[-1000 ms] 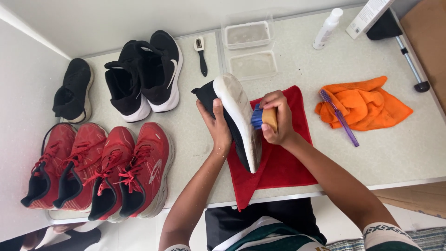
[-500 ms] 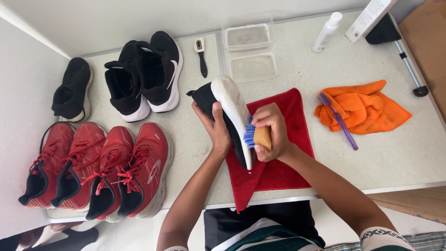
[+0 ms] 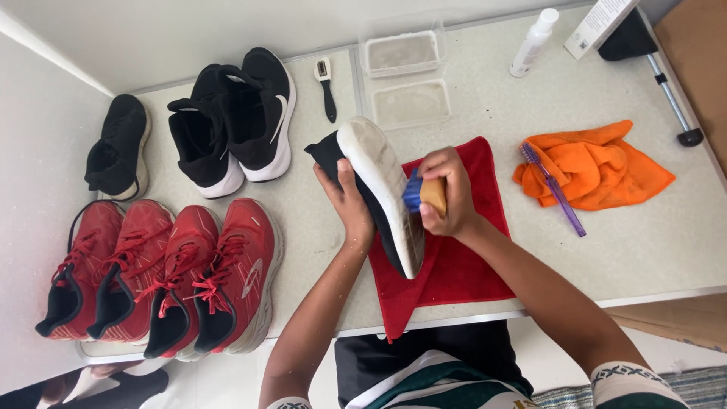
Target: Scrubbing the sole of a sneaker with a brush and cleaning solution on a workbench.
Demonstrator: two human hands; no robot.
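Over red cloth (image 3: 454, 273), left hand (image 3: 350, 198) gripping black white-soled shoe (image 3: 379, 189), right hand (image 3: 447, 193) clutching wooden blue-bristled brush (image 3: 424, 193)

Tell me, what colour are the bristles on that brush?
Blue, on the wooden-backed brush in the right hand; head view.

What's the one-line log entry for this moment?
left hand: holds black shoe, white sole up | right hand: brush on sole | under: red cloth | right: orange cloth

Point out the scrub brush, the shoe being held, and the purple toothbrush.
scrub brush (image 3: 425, 192), head view, wooden back.
black shoe (image 3: 380, 180), head view, white sole.
purple toothbrush (image 3: 559, 198), head view, handle.
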